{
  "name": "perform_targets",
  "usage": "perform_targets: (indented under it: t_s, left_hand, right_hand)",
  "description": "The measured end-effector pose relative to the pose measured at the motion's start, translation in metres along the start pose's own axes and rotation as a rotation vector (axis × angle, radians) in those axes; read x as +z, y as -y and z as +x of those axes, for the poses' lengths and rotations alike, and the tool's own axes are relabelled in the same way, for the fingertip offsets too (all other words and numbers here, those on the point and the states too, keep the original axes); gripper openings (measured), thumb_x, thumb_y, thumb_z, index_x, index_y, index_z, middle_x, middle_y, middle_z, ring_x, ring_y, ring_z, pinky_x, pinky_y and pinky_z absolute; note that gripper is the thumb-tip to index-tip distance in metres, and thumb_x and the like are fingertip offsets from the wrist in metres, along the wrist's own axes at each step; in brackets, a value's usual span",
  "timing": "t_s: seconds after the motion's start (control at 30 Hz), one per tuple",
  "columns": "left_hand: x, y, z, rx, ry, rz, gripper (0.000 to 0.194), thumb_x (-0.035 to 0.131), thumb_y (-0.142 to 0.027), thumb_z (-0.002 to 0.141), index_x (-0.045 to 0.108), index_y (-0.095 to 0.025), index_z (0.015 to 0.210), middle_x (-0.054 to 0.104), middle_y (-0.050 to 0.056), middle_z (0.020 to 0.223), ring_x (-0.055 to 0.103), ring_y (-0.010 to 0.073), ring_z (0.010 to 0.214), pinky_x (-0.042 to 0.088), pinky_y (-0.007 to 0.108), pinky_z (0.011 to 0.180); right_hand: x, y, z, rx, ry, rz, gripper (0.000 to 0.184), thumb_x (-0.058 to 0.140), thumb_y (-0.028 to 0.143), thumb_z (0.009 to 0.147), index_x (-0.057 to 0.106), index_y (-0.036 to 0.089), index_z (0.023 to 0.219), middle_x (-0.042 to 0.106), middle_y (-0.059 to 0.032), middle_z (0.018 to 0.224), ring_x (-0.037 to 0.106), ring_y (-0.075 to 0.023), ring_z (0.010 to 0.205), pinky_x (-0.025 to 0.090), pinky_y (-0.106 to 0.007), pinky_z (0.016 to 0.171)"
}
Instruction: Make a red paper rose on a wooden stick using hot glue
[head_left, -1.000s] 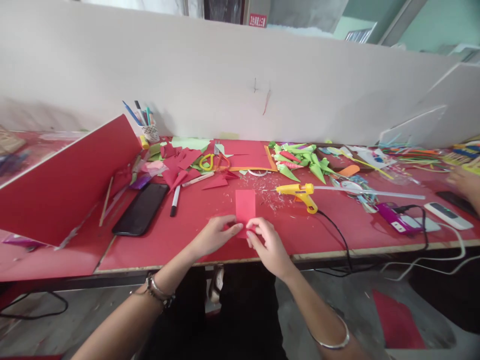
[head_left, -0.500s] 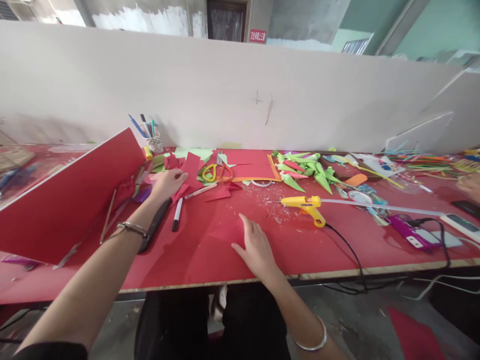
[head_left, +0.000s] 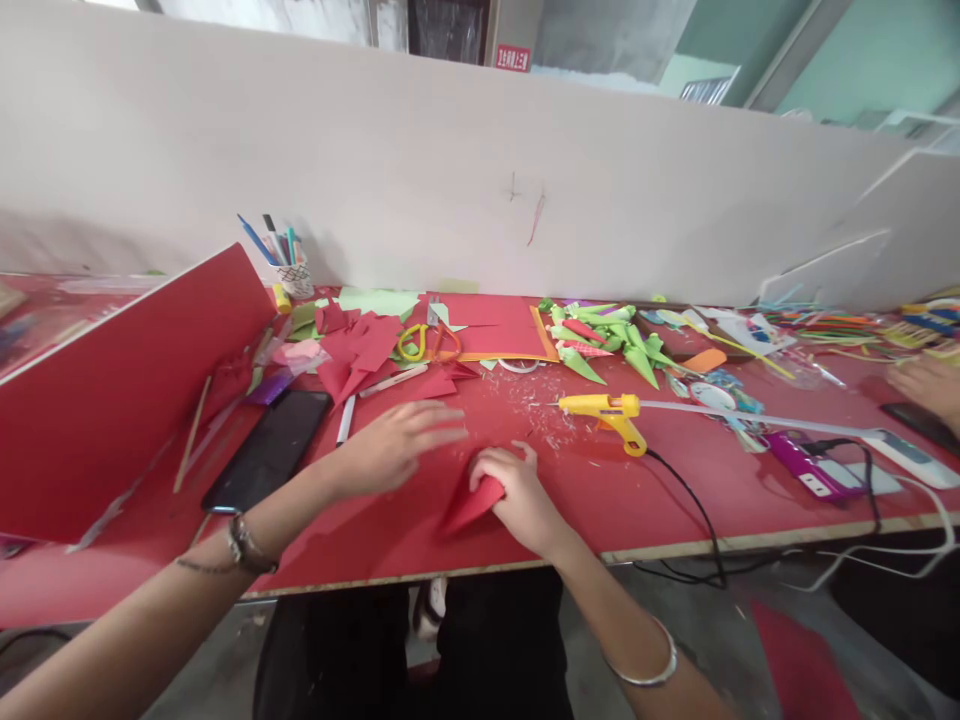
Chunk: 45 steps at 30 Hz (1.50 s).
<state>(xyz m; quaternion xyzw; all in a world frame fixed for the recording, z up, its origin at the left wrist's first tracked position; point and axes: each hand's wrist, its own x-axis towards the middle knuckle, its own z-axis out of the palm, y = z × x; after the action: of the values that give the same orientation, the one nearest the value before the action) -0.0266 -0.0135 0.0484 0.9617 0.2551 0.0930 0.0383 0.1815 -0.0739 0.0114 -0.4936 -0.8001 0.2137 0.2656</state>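
Observation:
My right hand (head_left: 519, 500) has its fingers curled over a piece of red paper (head_left: 474, 508) near the front of the table. The paper looks folded or bent, and it tapers toward the lower left. To the left of it, my left hand (head_left: 397, 445) hovers over the tabletop with its fingers stretched out and slightly blurred, holding nothing. Beside that hand lie a white marker (head_left: 346, 420) and a black phone (head_left: 270, 450). Beyond it is a pile of cut red paper pieces (head_left: 367, 345).
A yellow glue gun (head_left: 604, 408) with a long clear glue stick lies to the right. Green paper cones (head_left: 637, 350), yellow-and-orange scissors (head_left: 414, 342) and a pen cup (head_left: 296, 278) stand behind. A red board (head_left: 142, 400) leans at left. Another person's hand (head_left: 926, 385) is at far right.
My left hand went from the small red paper to the paper pile, then came back toward the middle. My right hand first shared the paper, lay open, and now grips red paper.

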Motion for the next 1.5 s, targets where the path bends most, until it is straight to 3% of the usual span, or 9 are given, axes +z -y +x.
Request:
perform_targets:
  t_s: [0.17, 0.33, 0.4, 0.5, 0.63, 0.77, 0.93, 1.1, 1.5]
  left_hand:
    - [0.004, -0.038, -0.019, 0.098, 0.038, 0.181, 0.059, 0.048, -0.013, 0.071, 0.033, -0.027, 0.127, 0.029, 0.002, 0.139, 0.023, 0.0245, 0.127, 0.017, 0.047, 0.103]
    - [0.015, -0.045, -0.026, 0.17, 0.02, 0.318, 0.034, 0.036, -0.01, 0.085, 0.044, -0.023, 0.116, 0.058, 0.005, 0.106, 0.05, 0.0164, 0.1, 0.035, 0.033, 0.087]
    - [0.021, -0.044, -0.027, 0.148, 0.041, 0.324, 0.031, 0.034, -0.01, 0.087, 0.047, -0.019, 0.113, 0.062, 0.004, 0.088, 0.055, 0.0155, 0.083, 0.039, 0.031, 0.077]
    - [0.029, -0.045, -0.031, 0.105, 0.08, 0.299, 0.027, 0.037, -0.013, 0.086, 0.051, -0.016, 0.109, 0.061, 0.005, 0.085, 0.056, 0.0164, 0.073, 0.041, 0.031, 0.067]
    - [0.033, -0.053, -0.036, 0.004, 0.11, 0.261, 0.029, 0.041, -0.012, 0.084, 0.051, -0.016, 0.111, 0.061, 0.006, 0.09, 0.056, 0.0173, 0.072, 0.043, 0.03, 0.063]
    - [0.036, -0.06, -0.041, -0.12, 0.091, 0.116, 0.028, 0.046, -0.017, 0.082, 0.052, -0.018, 0.11, 0.061, 0.006, 0.094, 0.056, 0.0178, 0.076, 0.046, 0.029, 0.063]
    - [0.047, -0.056, -0.051, -0.369, -0.07, -0.149, 0.023, 0.042, -0.027, 0.085, 0.059, -0.023, 0.101, 0.061, 0.002, 0.095, 0.058, 0.0145, 0.084, 0.047, 0.024, 0.069]
    - [0.052, -0.054, -0.057, -0.604, -0.14, -0.179, 0.025, 0.041, -0.031, 0.085, 0.064, -0.021, 0.081, 0.061, 0.002, 0.087, 0.059, 0.0132, 0.074, 0.046, 0.022, 0.061]
    - [0.054, -0.057, -0.047, -0.764, -0.134, -0.044, 0.021, 0.043, -0.032, 0.084, 0.054, -0.019, 0.072, 0.061, 0.001, 0.071, 0.057, 0.0152, 0.064, 0.038, 0.023, 0.052]
  right_hand:
    - [-0.003, -0.004, 0.005, -0.095, 0.07, 0.111, 0.033, 0.041, -0.005, 0.062, 0.057, 0.02, 0.075, 0.061, -0.0007, 0.097, 0.053, -0.0134, 0.097, 0.029, -0.034, 0.093]
    - [0.004, -0.01, 0.01, -0.171, 0.154, 0.198, 0.028, 0.043, -0.002, 0.068, 0.059, 0.018, 0.079, 0.055, -0.0035, 0.113, 0.048, -0.0131, 0.107, 0.037, -0.027, 0.091]
    - [0.002, -0.012, 0.01, -0.2, 0.161, 0.137, 0.025, 0.045, 0.0, 0.071, 0.06, 0.018, 0.077, 0.055, -0.0032, 0.114, 0.047, -0.0142, 0.109, 0.036, -0.028, 0.093]
    - [-0.004, -0.015, 0.003, -0.257, 0.174, -0.007, 0.026, 0.048, 0.002, 0.071, 0.062, 0.021, 0.082, 0.055, -0.0015, 0.116, 0.045, -0.0159, 0.111, 0.035, -0.032, 0.095]
    - [-0.01, -0.017, -0.015, -0.287, 0.163, -0.168, 0.029, 0.055, 0.013, 0.072, 0.061, 0.023, 0.099, 0.053, -0.0025, 0.119, 0.042, -0.0187, 0.114, 0.03, -0.039, 0.098]
    - [-0.008, -0.015, -0.028, -0.225, 0.153, -0.136, 0.026, 0.051, 0.027, 0.08, 0.058, 0.023, 0.105, 0.057, -0.0031, 0.114, 0.049, -0.0163, 0.106, 0.036, -0.036, 0.093]
    - [0.0, -0.011, -0.027, -0.094, 0.057, -0.034, 0.019, 0.046, 0.026, 0.084, 0.064, 0.022, 0.09, 0.062, -0.003, 0.101, 0.054, -0.0159, 0.093, 0.042, -0.032, 0.083]
    - [0.007, -0.008, -0.016, -0.025, -0.004, -0.016, 0.02, 0.046, 0.025, 0.084, 0.061, 0.019, 0.073, 0.061, -0.0036, 0.086, 0.054, -0.0145, 0.081, 0.043, -0.027, 0.073]
    - [0.023, -0.011, -0.008, 0.115, -0.08, -0.244, 0.026, 0.046, 0.031, 0.083, 0.051, 0.018, 0.061, 0.051, -0.0013, 0.063, 0.05, -0.0128, 0.063, 0.037, -0.022, 0.06]
